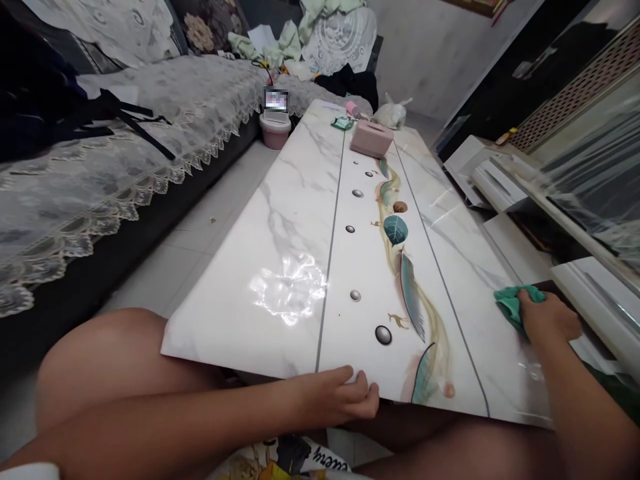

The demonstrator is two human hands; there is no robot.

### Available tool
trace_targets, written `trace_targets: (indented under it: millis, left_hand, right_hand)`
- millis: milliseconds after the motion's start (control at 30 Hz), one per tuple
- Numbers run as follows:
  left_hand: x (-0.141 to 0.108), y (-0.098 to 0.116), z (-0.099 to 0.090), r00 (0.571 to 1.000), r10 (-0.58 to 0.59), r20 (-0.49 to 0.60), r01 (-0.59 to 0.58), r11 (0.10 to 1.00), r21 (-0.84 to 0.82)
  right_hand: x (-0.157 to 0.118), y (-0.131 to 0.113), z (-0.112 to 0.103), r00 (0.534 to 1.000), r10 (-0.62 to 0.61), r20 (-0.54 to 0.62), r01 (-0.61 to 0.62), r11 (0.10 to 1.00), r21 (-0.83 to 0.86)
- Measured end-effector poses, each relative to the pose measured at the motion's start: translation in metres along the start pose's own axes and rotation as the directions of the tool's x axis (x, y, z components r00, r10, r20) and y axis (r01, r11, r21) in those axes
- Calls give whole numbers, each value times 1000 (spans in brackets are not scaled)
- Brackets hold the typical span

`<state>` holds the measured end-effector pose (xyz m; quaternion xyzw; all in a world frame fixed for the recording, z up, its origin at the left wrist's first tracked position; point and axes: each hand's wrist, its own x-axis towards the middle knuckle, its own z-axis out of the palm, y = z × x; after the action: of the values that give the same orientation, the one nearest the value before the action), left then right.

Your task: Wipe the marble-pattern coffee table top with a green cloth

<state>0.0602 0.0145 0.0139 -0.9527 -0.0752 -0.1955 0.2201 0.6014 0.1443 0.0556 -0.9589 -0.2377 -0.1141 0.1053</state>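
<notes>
Right hand (553,318) holding cloth (511,303) at right edge of worktop (240,267).
Right fingers are pinching the bunched green cloth; left hand (350,395) is lying by the near edge, fingers loosely curled.

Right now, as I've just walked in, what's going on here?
A person is at a long, marble-patterned table, gripping a green cloth in the right hand at the table's right edge. The left hand is at the near edge, fingers loosely bent, with nothing visible in it. Toward the far end stand a pink box and a plastic bag.
</notes>
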Motion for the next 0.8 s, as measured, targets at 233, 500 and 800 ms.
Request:
trace_targets:
  millis: [233,500,800]
  left_hand:
    - [0,-2,-3,1000,13,17,-14,1000,9]
    - [5,0,-1,1000,-2,-11,3,999,33]
    - [6,-2,-2,1000,-5,-2,5,1000,13]
  right_hand:
    - [12,29,4,1000,27,2,-27,998,-52]
    - [16,31,3,999,31,34,-30,999,-16]
    - [-7,-11,-4,996,87,-27,-83,988,132]
